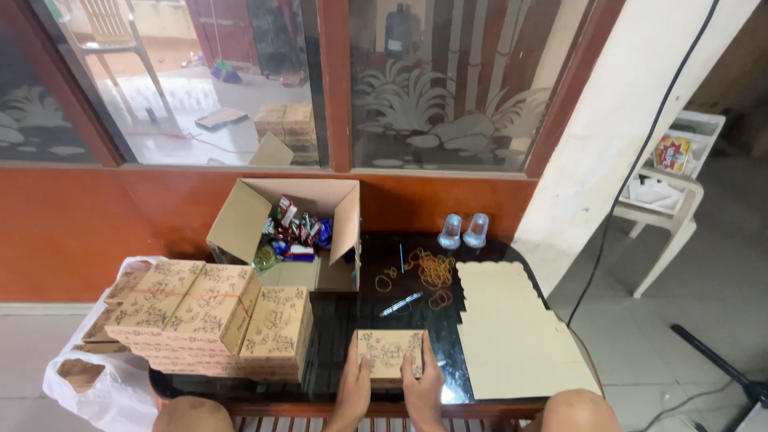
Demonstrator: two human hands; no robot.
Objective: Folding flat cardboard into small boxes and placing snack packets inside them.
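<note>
Gripping small printed cardboard box (390, 352)

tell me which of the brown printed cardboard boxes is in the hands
The single small brown printed cardboard box at the table's front edge, between left hand and right hand; the others sit stacked at left.

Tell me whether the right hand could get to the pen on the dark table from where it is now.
Probably yes. The right hand rests on the small printed box, and the pen lies just beyond it on bare table, with nothing between but the box itself.
</note>
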